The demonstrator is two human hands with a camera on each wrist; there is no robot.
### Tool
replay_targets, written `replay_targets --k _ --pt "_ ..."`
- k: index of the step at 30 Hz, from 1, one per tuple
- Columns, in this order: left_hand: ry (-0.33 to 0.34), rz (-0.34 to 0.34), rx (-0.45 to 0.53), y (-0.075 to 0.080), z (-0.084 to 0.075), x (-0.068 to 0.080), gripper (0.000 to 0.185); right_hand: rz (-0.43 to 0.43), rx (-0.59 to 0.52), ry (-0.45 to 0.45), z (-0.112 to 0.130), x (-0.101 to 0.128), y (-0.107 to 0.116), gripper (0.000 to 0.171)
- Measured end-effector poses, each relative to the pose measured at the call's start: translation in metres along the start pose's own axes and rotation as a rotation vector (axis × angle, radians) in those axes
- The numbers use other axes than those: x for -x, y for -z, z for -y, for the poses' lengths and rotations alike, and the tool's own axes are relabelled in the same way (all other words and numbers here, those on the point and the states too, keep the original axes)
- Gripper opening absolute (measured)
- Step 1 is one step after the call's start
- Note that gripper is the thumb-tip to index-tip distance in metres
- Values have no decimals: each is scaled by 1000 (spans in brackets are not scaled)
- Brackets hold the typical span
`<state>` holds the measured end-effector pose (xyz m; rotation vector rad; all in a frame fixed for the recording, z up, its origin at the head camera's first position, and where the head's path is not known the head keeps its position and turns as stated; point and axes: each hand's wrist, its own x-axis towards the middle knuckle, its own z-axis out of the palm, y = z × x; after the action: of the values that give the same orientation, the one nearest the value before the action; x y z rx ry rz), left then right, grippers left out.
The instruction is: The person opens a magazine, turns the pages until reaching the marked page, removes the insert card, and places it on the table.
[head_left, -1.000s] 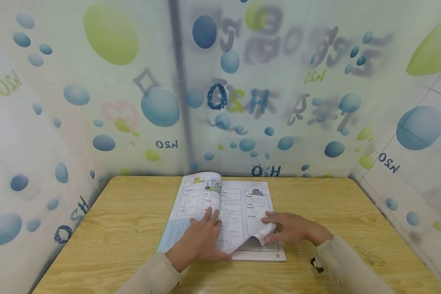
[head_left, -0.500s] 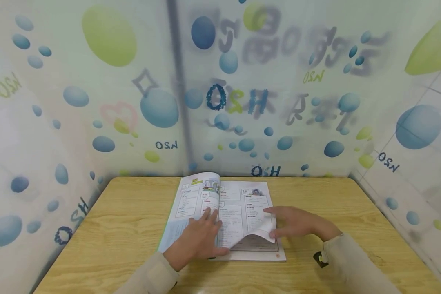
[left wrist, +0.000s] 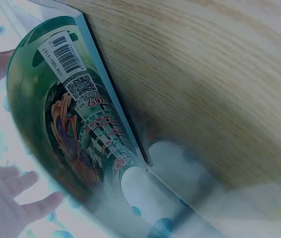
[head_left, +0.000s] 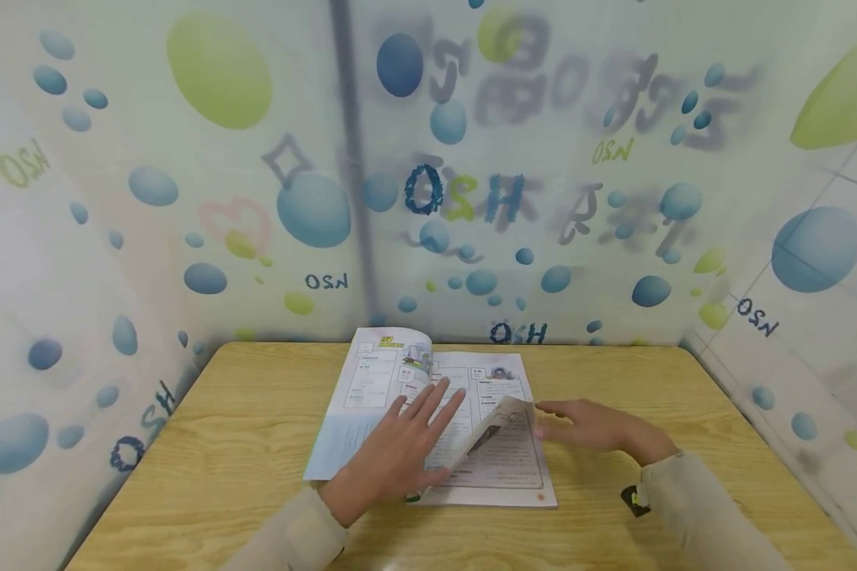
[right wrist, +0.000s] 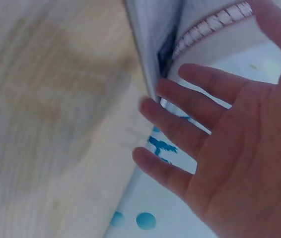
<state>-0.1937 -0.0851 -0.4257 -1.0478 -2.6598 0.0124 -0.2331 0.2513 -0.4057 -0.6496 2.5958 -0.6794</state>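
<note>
Paper, thin and bendy, makes up the book (head_left: 428,420) that lies open in the middle of the wooden table (head_left: 685,396), close to the far edge by the bubble curtain (head_left: 186,198). The left hand (head_left: 400,452) lies flat on the left side of the book, fingers straight and spread, pressing the pages down. The right hand (head_left: 593,428) is by the right edge of the book with its fingers straight and relaxed, holding nothing. One page (head_left: 489,428) stands up curled between the two hands. From the left wrist view the shiny green cover (left wrist: 71,124) with a barcode shows, lifted a bit off the table. The book looks light, and its pages look soft and easy to tear or crease. The cover looks a little slippery. A good place to take a page is its loose outer corner, gently. There are no boxes, cups or bowls here.
</note>
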Motion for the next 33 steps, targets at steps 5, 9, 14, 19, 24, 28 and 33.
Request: replay_targets --k 5,9,14,19,24,28,33 --pt "-59 -80 -72 2 1 -3 118 -4 54 18 -2 -5 -11 81" --pt "-112 -109 -121 4 2 -3 103 -13 104 58 -2 -8 -18 90" --pt "-148 -94 -190 4 3 -3 87 17 169 161 -1 -12 -26 100" --pt "-159 -33 -234 2 3 -5 71 59 192 201 3 -11 -31 104" --pt "-176 13 -258 -1 2 -6 54 64 207 212 3 -10 -32 104" --pt "-192 45 -260 -3 1 -7 47 73 205 195 2 -11 -32 105" --pt "-196 62 -258 -3 -1 -7 44 65 209 186 -1 -13 -34 106"
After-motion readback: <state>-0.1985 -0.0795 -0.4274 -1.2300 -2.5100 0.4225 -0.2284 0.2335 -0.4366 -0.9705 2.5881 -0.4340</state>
